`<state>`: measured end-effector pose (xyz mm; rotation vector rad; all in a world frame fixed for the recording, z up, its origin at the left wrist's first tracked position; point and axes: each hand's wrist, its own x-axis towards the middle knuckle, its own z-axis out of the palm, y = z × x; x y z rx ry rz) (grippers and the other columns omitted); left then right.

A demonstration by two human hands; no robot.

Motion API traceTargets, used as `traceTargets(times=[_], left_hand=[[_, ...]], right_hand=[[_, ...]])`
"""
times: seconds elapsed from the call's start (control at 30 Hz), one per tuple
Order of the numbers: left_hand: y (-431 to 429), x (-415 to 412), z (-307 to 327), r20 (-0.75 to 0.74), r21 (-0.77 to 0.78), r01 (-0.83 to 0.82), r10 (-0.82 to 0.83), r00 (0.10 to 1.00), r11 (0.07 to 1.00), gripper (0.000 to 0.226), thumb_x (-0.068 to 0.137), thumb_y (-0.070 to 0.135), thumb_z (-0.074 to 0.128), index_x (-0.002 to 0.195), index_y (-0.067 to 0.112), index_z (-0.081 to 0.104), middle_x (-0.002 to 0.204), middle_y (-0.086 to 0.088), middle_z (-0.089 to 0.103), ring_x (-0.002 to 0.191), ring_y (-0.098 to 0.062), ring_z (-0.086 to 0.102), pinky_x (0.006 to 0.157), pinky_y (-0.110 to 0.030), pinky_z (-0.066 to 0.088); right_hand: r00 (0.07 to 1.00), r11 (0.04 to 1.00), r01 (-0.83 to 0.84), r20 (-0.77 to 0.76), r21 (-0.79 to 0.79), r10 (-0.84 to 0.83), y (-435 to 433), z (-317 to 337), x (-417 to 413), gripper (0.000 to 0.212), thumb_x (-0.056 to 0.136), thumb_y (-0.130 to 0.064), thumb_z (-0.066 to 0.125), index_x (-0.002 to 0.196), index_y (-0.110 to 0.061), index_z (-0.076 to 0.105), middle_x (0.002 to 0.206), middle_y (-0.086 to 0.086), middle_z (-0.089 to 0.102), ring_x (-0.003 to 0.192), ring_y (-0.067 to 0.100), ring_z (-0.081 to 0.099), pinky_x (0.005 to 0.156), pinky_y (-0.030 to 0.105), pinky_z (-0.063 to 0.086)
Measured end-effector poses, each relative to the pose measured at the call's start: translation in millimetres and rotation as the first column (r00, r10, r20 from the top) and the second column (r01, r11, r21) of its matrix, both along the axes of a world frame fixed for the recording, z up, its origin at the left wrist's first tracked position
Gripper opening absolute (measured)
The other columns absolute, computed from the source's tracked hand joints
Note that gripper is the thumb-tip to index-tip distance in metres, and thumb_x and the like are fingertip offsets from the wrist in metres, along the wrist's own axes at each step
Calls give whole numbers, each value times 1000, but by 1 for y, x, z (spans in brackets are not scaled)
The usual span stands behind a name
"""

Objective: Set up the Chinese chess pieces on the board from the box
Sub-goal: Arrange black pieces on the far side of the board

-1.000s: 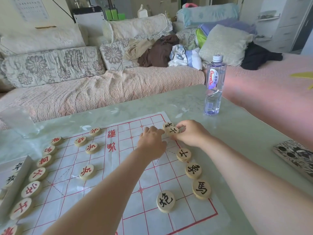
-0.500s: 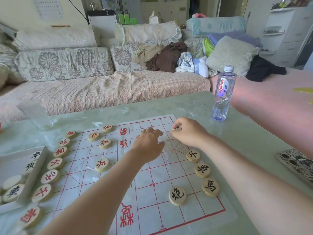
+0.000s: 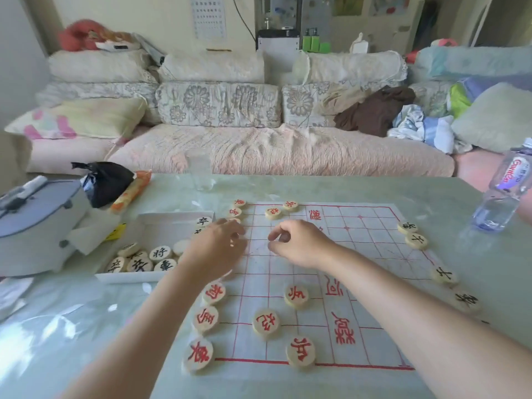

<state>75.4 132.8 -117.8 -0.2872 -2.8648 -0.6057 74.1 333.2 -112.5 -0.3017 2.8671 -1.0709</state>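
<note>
The paper board with red lines lies on the table. Red pieces run down its left edge, and others stand a few squares in. Black pieces line its right edge. A white box left of the board holds several black pieces. My left hand hovers over the board's left edge beside the box, fingers loosely curled downward and hiding what lies under them. My right hand hangs above the board's left half, loosely curled, with nothing between thumb and fingers.
A water bottle stands at the table's right edge. A clear glass is behind the board. A black bag, an orange packet and a grey appliance crowd the left side. A sofa runs behind the table.
My right hand let go of a black piece at the board's right edge. Both hands moved left across the board toward the box, and my view turned left with them.
</note>
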Motion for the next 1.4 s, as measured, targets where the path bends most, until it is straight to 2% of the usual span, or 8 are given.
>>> traceTargets(times=[0.4, 0.53, 0.63, 0.73, 0.87, 1.07, 1.27, 1.4], left_hand=[[-154, 9, -29, 91, 47, -231, 226, 970, 972, 24, 84, 29, 64, 107, 26, 67, 102, 6, 60, 89, -13, 51, 73, -25, 37], [-160, 3, -34, 123, 35, -206, 200, 972, 978, 25, 84, 30, 65, 108, 26, 68, 103, 6, 65, 95, -16, 57, 76, -26, 43], [-159, -3, -32, 122, 1, -180, 179, 976, 984, 25, 87, 28, 63, 112, 29, 68, 108, 8, 67, 102, -16, 59, 82, -27, 48], [-154, -7, -28, 166, -87, -187, 199, 966, 979, 26, 87, 21, 61, 108, 35, 68, 105, 10, 65, 97, -16, 59, 80, -32, 53], [-151, -13, -22, 255, -210, -156, 209, 944, 965, 48, 86, 7, 50, 110, 45, 67, 107, 8, 62, 95, -17, 58, 76, -29, 53], [-143, -17, -8, 409, -412, 7, 178, 895, 911, 57, 98, 14, 36, 132, 60, 40, 135, -3, 42, 131, -26, 33, 102, -33, 33], [-151, -19, -15, 345, -317, -4, 120, 931, 948, 33, 93, 24, 53, 120, 42, 59, 122, 0, 48, 122, -22, 40, 100, -30, 36], [-148, -18, -15, 418, -344, -2, 155, 895, 939, 34, 94, 45, 47, 127, 54, 49, 124, 0, 40, 123, -24, 30, 96, -36, 34]], right_hand=[[955, 908, -292, 40, 299, 293, -168, 4, -34, 27, 88, -25, 65, 115, -27, 66, 111, -8, 62, 103, 14, 59, 83, 24, 47], [951, 763, -263, 27, 590, 307, -190, -5, -38, 19, 82, -23, 63, 99, -16, 63, 100, 2, 63, 91, 26, 61, 64, 27, 46], [953, 720, -234, 8, 654, 302, -198, -8, -39, 25, 81, -21, 63, 104, -14, 61, 100, 4, 62, 90, 28, 62, 60, 28, 43], [956, 761, -227, -12, 608, 295, -199, -11, -40, 44, 83, -22, 65, 125, -23, 53, 120, -2, 60, 107, 25, 60, 68, 28, 39], [958, 824, -254, 13, 506, 287, -191, -15, -40, 48, 81, -16, 62, 126, -30, 49, 124, -5, 59, 111, 21, 58, 76, 30, 47], [962, 885, -256, 12, 390, 273, -179, -17, -34, 52, 82, -8, 61, 127, -32, 53, 125, -11, 58, 108, 14, 57, 77, 27, 46], [964, 913, -241, -24, 329, 264, -177, -22, -32, 52, 83, -9, 64, 129, -32, 54, 124, -13, 59, 105, 12, 56, 73, 23, 39], [971, 937, -226, -14, 265, 238, -176, -27, -34, 49, 83, -10, 65, 126, -31, 55, 119, -14, 59, 100, 9, 55, 69, 19, 38]])
